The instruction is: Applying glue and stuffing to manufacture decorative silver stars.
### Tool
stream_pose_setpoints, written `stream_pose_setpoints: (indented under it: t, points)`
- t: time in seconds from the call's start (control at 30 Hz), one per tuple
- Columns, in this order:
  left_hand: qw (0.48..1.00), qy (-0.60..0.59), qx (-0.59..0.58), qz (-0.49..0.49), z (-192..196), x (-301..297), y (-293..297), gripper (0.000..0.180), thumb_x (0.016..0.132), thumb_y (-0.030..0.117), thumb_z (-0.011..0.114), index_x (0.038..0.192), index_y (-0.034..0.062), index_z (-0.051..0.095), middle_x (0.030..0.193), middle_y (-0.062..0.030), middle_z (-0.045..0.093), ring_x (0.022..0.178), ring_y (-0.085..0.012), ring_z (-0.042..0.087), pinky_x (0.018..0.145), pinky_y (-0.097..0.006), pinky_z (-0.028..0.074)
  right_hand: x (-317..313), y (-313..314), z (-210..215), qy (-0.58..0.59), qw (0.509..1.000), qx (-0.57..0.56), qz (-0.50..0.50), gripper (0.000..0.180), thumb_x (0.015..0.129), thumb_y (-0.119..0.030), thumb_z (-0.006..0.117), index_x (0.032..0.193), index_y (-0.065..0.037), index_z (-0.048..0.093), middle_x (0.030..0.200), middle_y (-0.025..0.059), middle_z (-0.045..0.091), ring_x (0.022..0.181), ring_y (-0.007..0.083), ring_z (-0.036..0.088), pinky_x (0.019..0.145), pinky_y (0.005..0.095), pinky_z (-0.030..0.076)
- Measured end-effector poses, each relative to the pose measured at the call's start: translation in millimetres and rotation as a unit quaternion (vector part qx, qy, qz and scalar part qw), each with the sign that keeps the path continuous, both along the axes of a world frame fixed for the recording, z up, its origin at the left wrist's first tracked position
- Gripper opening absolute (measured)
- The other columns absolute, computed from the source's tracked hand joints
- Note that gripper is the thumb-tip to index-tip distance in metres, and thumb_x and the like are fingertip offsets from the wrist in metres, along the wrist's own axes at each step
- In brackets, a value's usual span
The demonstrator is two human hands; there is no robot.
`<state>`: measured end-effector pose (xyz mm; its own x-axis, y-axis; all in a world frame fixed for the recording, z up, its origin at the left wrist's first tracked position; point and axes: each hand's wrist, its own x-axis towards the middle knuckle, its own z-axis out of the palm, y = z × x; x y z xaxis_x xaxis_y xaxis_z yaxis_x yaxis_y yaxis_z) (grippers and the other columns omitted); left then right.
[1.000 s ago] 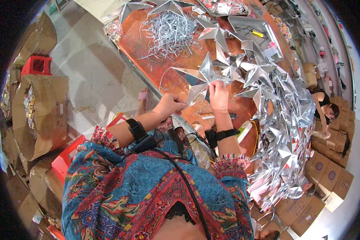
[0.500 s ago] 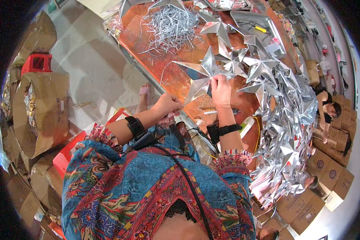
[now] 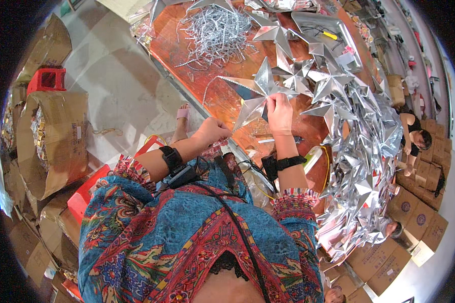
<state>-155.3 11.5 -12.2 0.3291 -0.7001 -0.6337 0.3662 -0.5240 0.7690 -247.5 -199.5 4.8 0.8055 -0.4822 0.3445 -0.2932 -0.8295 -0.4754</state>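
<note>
From the head camera, looking down past a patterned blue and red top, the person's right hand is raised over the orange-brown surface with its fingers closed on the middle of a silver foil star, pinching it near the point where the ridges meet. The left hand sits lower and to the left, its fingers curled narrow at the tip of the star's lower left arm; whether they actually pinch the foil or only touch it cannot be told from here. The star is held tilted just above the surface, between the two hands, its long points spread out and already creased into shape, so the folding of this piece looks largely done and what remains seems to be the finishing of that one arm. To the right, a great heap of finished stars runs down the edge of the surface and spills towards the cardboard boxes below, which suggests a good share of the work is already through. At the far end lies a tangle of silver wire pieces, still plentiful, so there appears to be material for many more. Another person sits beyond the heap at the right. On the floor to the left stand an open carton and a red stool.
</note>
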Motion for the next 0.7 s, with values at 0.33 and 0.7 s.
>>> stream_pose_setpoints:
  t: [0.33, 0.7]
  points:
    - [1.000, -0.013, 0.005, -0.011, -2.5, 0.8, 0.2, 0.013, 0.073, 0.011, 0.064, 0.071, -0.0018, 0.063, 0.060, -0.0076, 0.061, 0.050, -0.0123, 0.057, 0.044, -0.027, 0.044, 1.0, 0.6, 2.2, 0.002, 1.000, 0.006, -0.006, 0.010, 0.082, -0.011, 0.057, 0.082, -0.005, 0.048, 0.075, 0.0143, 0.054, 0.069, 0.0352, 0.056, 0.060, 0.0440, 0.044]
    - [1.000, -0.021, 0.004, -0.015, -12.2, 0.7, -1.0, 0.015, 0.070, 0.013, 0.066, 0.071, -0.0025, 0.063, 0.060, -0.0074, 0.061, 0.051, -0.0117, 0.057, 0.046, -0.027, 0.044, 0.9, 0.2, 7.8, 0.012, 0.999, 0.046, -0.025, 0.011, 0.080, -0.010, 0.061, 0.080, -0.002, 0.054, 0.075, 0.0141, 0.058, 0.070, 0.0314, 0.057, 0.064, 0.0391, 0.045]
